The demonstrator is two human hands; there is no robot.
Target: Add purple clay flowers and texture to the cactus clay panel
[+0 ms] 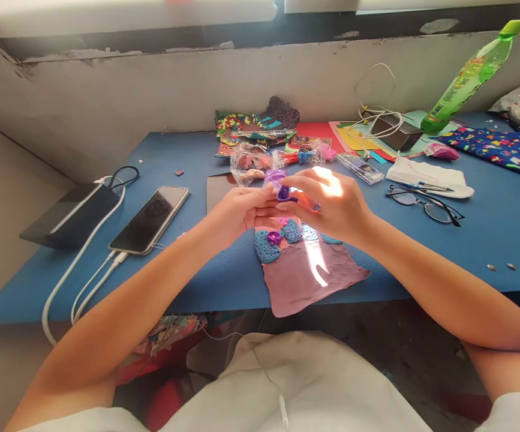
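Both hands meet above the blue table's middle. My left hand (253,207) is closed, with its thumb and fingers on a small purple piece (283,192). Around the same piece curl the fingers of my right hand (327,195), also closed. A shiny purple wrapper (276,176) shows just behind the fingertips. Below the hands lies a flat pink clay sheet (309,273), its near edge over the table's front edge. Blue dotted clay pieces (267,246) and a purple clay flower (274,238) sit on its upper part, partly hidden by the hands.
On the left are a phone (150,219), white cables and a black box (73,213). Behind the hands lie clear packets (248,162) and a textured clay picture (255,129). Glasses (424,204), a white cloth (430,175) and a green bottle (473,78) are on the right.
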